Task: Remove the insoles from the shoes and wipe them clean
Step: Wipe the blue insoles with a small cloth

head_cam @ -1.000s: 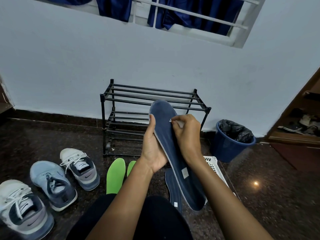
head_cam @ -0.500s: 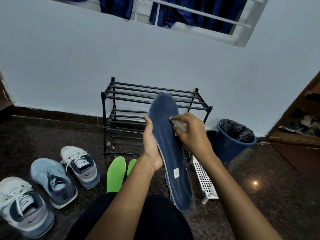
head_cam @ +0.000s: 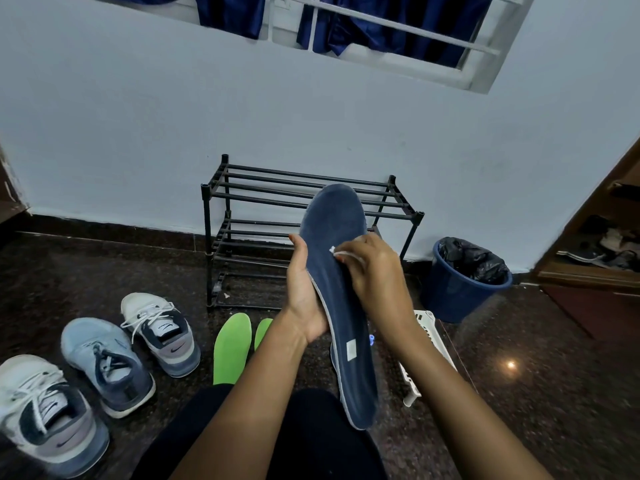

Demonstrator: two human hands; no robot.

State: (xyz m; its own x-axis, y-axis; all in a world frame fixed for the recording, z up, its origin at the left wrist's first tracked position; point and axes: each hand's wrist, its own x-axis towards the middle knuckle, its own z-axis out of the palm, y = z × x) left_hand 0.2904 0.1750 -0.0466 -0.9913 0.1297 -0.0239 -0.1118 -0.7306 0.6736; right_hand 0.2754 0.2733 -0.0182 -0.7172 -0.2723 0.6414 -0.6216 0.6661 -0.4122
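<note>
The blue insole (head_cam: 343,306) stood tilted over the lap, the left hand (head_cam: 304,296) curled round its edge and the right hand (head_cam: 374,271) pinching a white wipe (head_cam: 341,252) against its face. Beyond, green insoles (head_cam: 232,344) lay before the rack (head_cam: 242,202).

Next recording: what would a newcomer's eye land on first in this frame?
The long navy insole stands out first, raised at centre frame: the left hand grips its edge while the right hand pinches a small white wipe against it. Next, two bright green insoles lie on the dark floor left of the arms, with three sneakers further left.
</note>
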